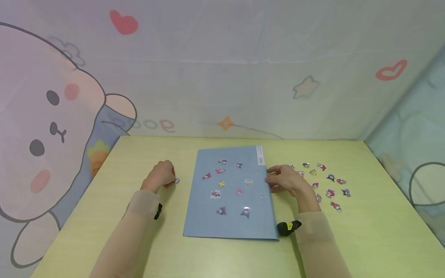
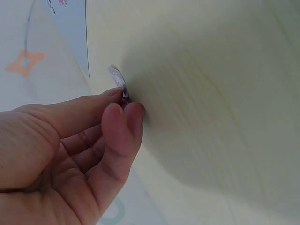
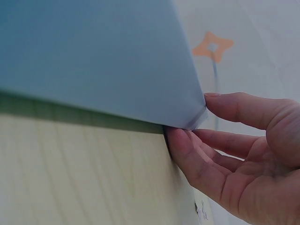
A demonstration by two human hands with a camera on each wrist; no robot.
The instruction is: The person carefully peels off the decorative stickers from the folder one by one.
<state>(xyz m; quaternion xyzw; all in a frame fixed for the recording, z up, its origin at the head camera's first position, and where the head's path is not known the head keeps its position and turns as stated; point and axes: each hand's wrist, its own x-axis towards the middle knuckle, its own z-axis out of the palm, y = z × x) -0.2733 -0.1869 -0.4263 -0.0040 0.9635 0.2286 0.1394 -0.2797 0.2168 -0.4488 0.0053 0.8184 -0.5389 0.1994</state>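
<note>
Left of the folder, my left hand (image 1: 160, 175) pinches a small sticker (image 1: 177, 180) just above the table. The left wrist view shows that sticker (image 2: 117, 77) tilted up between thumb and fingertips, its picture partly hidden. A blue folder (image 1: 205, 224) lies on the table with several cartoon stickers scattered over its cover. My right hand (image 1: 286, 179) holds the folder's right edge. In the right wrist view the thumb of the right hand (image 3: 234, 145) is against the folder (image 3: 117, 61), with fingers under its edge, which is slightly raised off the table.
Several loose cartoon stickers (image 1: 330, 193) lie on the pale wooden table (image 1: 375, 239) to the right, beside and beyond the right forearm. A white barcode label (image 1: 260, 155) sits at the folder's upper right. A printed cloth (image 1: 222, 77) hangs behind the table.
</note>
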